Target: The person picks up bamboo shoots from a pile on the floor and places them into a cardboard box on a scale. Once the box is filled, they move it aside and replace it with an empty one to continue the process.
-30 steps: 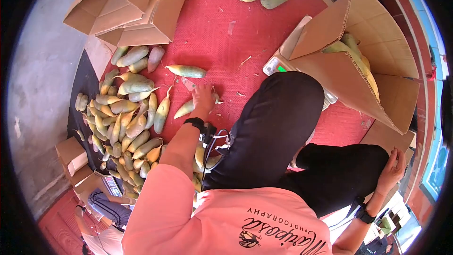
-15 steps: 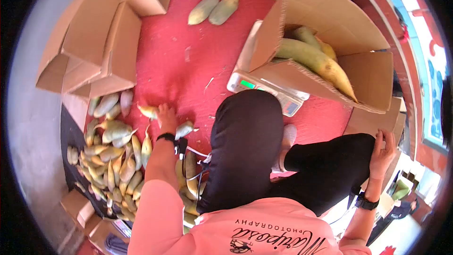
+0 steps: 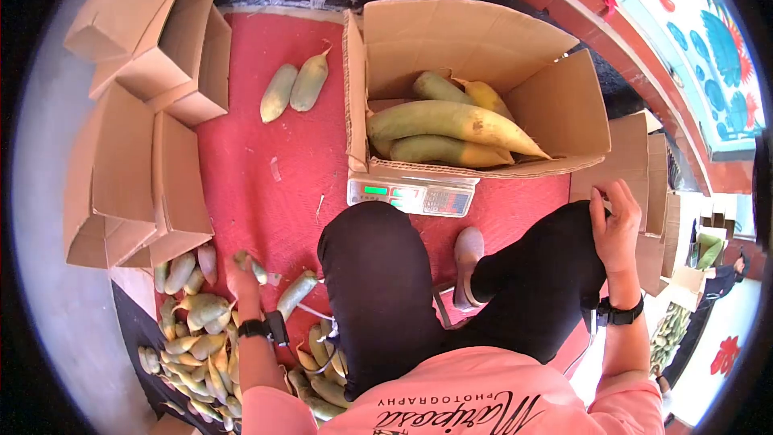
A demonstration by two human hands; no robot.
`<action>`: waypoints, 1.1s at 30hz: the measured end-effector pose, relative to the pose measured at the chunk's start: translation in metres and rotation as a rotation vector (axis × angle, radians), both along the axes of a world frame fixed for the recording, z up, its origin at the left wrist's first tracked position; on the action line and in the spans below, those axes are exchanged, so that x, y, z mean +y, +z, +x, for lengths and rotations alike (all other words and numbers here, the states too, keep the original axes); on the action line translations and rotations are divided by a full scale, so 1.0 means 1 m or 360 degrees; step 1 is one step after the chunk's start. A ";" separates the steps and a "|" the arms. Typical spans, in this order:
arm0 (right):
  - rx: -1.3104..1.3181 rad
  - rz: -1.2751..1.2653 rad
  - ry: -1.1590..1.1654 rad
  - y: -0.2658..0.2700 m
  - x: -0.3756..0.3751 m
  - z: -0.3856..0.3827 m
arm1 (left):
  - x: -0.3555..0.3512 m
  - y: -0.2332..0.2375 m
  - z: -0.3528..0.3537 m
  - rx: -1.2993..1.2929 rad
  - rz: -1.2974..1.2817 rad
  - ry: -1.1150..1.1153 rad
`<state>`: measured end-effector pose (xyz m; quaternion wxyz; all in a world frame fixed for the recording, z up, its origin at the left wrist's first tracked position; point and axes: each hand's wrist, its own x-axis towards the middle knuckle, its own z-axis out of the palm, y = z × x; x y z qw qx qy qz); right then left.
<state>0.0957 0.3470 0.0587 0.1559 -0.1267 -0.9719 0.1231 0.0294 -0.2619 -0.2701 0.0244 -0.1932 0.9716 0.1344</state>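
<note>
My left hand (image 3: 240, 278) is slightly blurred and grips a small green radish (image 3: 257, 269), whose green end sticks out beyond the fingers. Beside that hand another green radish (image 3: 297, 295) lies on the red floor covering. A large pile of green radishes (image 3: 201, 358) with yellowish tips spreads out below it. My right hand (image 3: 618, 225) rests at my right knee, empty, its fingers loosely bent and apart. In front of my knees an open cardboard box (image 3: 580, 125) holds several long, thick radishes (image 3: 455, 125). It stands on a digital scale (image 3: 411, 195) with a lit green display.
Two radishes (image 3: 294, 90) lie together on the red floor covering (image 3: 266, 193). Open empty cartons (image 3: 121, 169) stand at the left. More cardboard (image 3: 620, 161) leans at the right, beyond my right knee. Another person (image 3: 729, 274) is at the far right.
The view has swung, so the box and scale now sit nearer the middle. My left hand has the small radish in its grip, turned green end outward. My right hand stays at the knee.
</note>
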 end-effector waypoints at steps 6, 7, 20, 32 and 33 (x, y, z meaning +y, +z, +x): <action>0.0080 -0.0089 0.0085 -0.001 -0.003 -0.002 | 0.031 0.125 -0.018 0.0597 0.1748 0.0669; 0.0090 -0.0087 0.0108 -0.001 -0.003 -0.002 | 0.040 0.145 -0.022 0.0718 0.1945 0.0746; 0.0345 -0.0095 0.0160 -0.004 0.004 0.016 | 0.262 0.339 -0.085 0.0492 0.3057 -0.0424; 0.0497 -0.0137 0.0129 -0.005 0.018 0.040 | 0.262 0.282 -0.037 0.0478 0.1979 -0.0431; 0.0494 -0.0125 0.0123 -0.005 0.019 0.040 | 0.241 0.267 -0.028 0.0485 0.1857 -0.0379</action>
